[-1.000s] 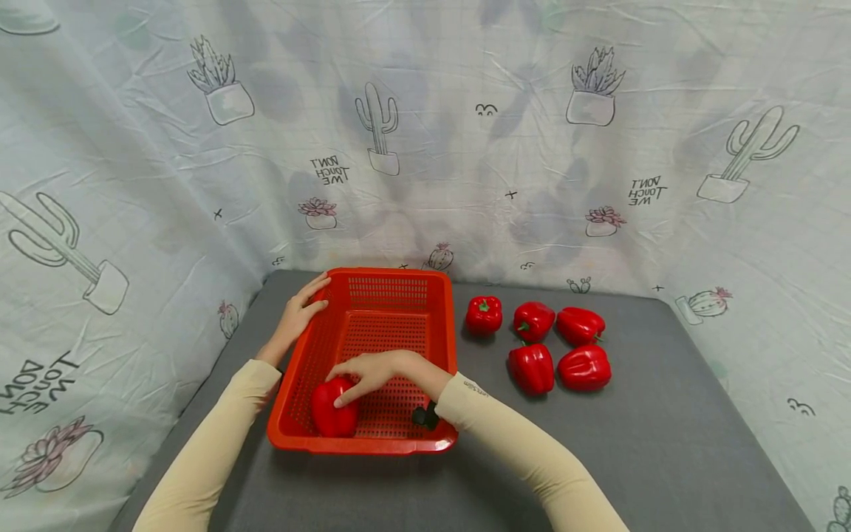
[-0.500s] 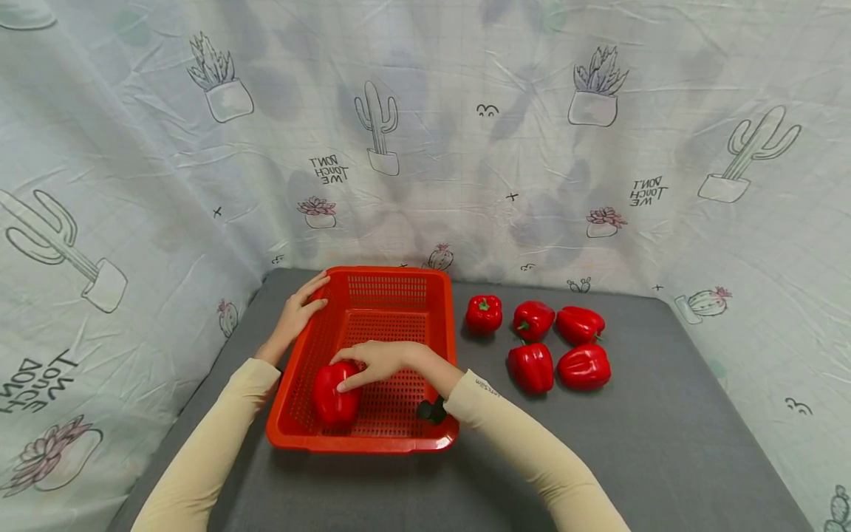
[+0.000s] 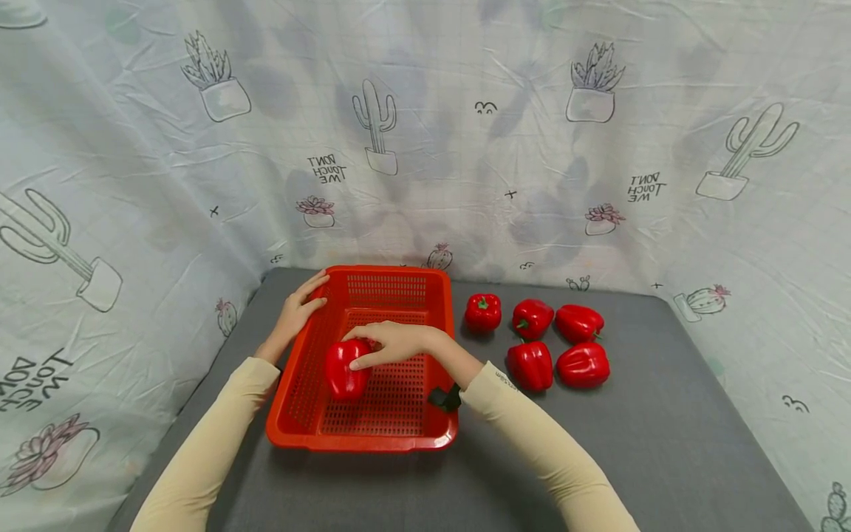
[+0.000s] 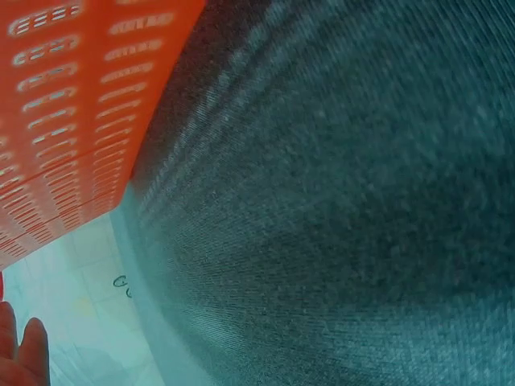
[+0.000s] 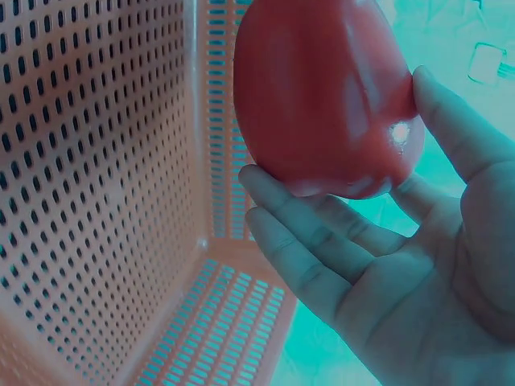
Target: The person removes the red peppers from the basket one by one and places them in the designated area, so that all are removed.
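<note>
A red bell pepper (image 3: 348, 369) is held up inside the red-orange basket (image 3: 362, 444), above its perforated floor. My right hand (image 3: 392, 343) grips it from the far right side, thumb on the near face and fingers round the other side. The right wrist view shows the pepper (image 5: 326, 96) between the thumb and fingertips of the right hand (image 5: 386, 265). On the basket's left rim rests my left hand (image 3: 297, 314), its fingers extended toward the back corner. Only fingertips of the left hand (image 4: 24, 354) show at the corner of the left wrist view.
Right of the basket, several red bell peppers (image 3: 530, 365) lie grouped on the grey table (image 3: 651, 414). A single upright pepper (image 3: 482, 313) stands closest to the basket. A white curtain (image 3: 439, 133) with cactus drawings hangs behind and along both sides.
My right hand has lifted the bell pepper from the basket's near left corner and moved it away from me and slightly right. The left hand stays on the rim.
</note>
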Demonstrator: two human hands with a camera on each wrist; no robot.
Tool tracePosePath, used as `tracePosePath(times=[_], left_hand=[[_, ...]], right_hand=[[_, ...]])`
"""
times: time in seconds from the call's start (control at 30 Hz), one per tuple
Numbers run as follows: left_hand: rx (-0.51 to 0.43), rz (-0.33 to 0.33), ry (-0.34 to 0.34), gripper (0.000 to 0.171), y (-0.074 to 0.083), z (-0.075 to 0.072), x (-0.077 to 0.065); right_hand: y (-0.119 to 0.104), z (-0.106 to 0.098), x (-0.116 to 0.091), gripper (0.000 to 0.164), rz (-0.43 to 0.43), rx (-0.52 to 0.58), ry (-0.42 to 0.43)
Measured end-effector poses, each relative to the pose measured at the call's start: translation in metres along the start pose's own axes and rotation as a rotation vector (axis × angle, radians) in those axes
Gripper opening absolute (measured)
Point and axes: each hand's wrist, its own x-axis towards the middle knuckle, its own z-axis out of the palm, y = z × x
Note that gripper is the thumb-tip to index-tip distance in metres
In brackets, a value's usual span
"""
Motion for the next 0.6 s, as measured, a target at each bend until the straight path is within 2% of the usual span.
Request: tracePosePath(times=[0.17,0.23,0.37,0.6], left_hand=[[0.02,-0.016,-0.001,0.045,-0.023,0.003,0.004],[0.006,-0.026,-0.007,0.046,-0.026,0.003,0.004],[-0.027,-0.028,-0.015,0.047,-0.026,0.003,0.004],[-0.017,-0.039,-0.039,0.047,-0.023,0.001,0.004]], right_hand=[[0.001,-0.008,-0.01,0.053,0.03,-0.017,0.033],[0.003,-0.011,-0.015,0.053,0.032,-0.004,0.049],[0.006,-0.018,-0.026,0.052,0.028,0.005,0.083],[0.013,-0.027,-0.045,0.052,0.06,-0.01,0.16]])
